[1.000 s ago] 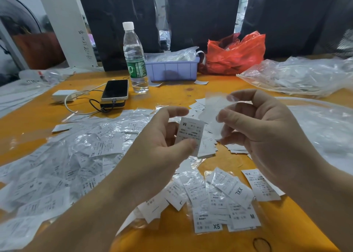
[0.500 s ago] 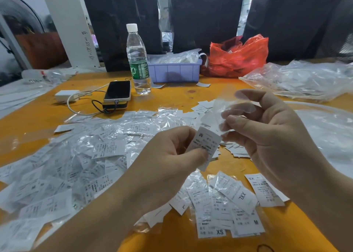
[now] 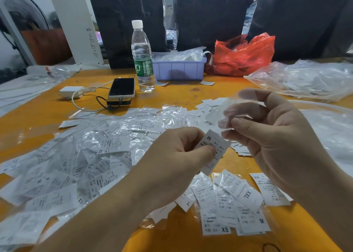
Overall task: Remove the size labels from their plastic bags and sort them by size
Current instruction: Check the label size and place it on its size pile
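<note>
The left hand (image 3: 172, 156) held an M label (image 3: 215, 148) in its grip, pinched between thumb and fingers. Just beside it, the right hand (image 3: 267, 133) pinched the clear plastic bag (image 3: 232, 108), above the bagged labels (image 3: 229, 204) on the orange surface (image 3: 181, 97).

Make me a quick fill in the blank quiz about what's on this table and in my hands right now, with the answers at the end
1. The left hand pinches a label printed with size ____.
2. The right hand holds an empty clear ____.
3. The water bottle wears a cap coloured ____.
4. Behind the bottle, the lavender bin sits beside a crumpled bag coloured ____.

Answers: M; plastic bag; white; red
</note>
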Tool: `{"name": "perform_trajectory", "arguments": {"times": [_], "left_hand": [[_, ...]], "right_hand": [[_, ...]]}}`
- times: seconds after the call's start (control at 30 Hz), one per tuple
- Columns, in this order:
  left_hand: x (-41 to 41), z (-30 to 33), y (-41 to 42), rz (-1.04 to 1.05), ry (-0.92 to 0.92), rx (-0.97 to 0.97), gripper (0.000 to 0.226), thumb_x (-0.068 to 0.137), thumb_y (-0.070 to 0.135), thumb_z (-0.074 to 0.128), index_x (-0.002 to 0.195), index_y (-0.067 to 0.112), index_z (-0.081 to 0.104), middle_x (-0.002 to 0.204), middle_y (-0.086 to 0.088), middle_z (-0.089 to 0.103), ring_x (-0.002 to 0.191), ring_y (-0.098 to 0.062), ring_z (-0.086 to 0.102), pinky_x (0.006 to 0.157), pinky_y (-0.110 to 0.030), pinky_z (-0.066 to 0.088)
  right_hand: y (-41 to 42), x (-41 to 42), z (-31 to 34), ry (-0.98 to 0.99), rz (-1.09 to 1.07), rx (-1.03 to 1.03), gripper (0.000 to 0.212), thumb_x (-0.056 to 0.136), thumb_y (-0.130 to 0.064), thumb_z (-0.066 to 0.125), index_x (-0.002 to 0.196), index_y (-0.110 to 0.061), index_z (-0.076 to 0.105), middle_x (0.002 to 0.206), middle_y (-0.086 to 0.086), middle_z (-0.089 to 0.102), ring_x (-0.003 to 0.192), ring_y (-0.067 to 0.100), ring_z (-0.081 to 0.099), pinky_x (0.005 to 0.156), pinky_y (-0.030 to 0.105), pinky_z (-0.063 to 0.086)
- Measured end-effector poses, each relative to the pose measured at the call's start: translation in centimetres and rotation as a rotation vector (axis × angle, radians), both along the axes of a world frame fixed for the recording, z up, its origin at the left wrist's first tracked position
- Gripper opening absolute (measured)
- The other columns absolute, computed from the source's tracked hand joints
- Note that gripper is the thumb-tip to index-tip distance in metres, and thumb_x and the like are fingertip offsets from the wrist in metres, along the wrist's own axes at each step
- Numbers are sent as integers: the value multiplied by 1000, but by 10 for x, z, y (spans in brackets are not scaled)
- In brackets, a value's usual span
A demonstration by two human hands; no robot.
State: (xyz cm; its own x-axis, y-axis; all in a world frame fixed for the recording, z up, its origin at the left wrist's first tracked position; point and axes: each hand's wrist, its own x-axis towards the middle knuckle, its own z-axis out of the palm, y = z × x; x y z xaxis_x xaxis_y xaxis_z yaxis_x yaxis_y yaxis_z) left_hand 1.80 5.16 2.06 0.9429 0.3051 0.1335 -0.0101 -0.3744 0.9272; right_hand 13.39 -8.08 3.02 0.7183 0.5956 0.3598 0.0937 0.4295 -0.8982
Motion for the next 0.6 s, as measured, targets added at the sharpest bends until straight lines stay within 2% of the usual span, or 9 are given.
{"name": "perform_trajectory", "arguments": {"times": [0.2, 0.47, 0.6], "left_hand": [[-1, 0, 0, -12, 13, 14, 23, 78, 40, 55, 85, 24, 71, 64, 14, 61, 55, 1, 52, 51, -9, 38], [0, 1, 2, 2, 30, 44, 30, 79, 46, 51, 83, 23, 69, 65, 4, 57, 55, -7, 46, 49, -18, 37], [-1, 2, 2, 3, 44, 30, 31, 79, 45, 51, 80, 20, 69, 62, 11, 58, 54, -5, 45, 49, -16, 36]], "right_hand": [[0, -1, -1, -57, 22, -66, 42, 85, 19, 53, 112, -15, 54, 84, 7, 69, 71, 21, 70, 60, 27, 56], [0, -1, -3, -186, 31, -195, 47, 87, 20, 50, 112, -19, 55, 83, 2, 67, 65, 15, 65, 57, 25, 52], [1, -2, -5, -212, 42, -241, 47, 87, 20, 46, 112, -19, 56, 82, -2, 67, 64, 13, 64, 58, 28, 53]]}}
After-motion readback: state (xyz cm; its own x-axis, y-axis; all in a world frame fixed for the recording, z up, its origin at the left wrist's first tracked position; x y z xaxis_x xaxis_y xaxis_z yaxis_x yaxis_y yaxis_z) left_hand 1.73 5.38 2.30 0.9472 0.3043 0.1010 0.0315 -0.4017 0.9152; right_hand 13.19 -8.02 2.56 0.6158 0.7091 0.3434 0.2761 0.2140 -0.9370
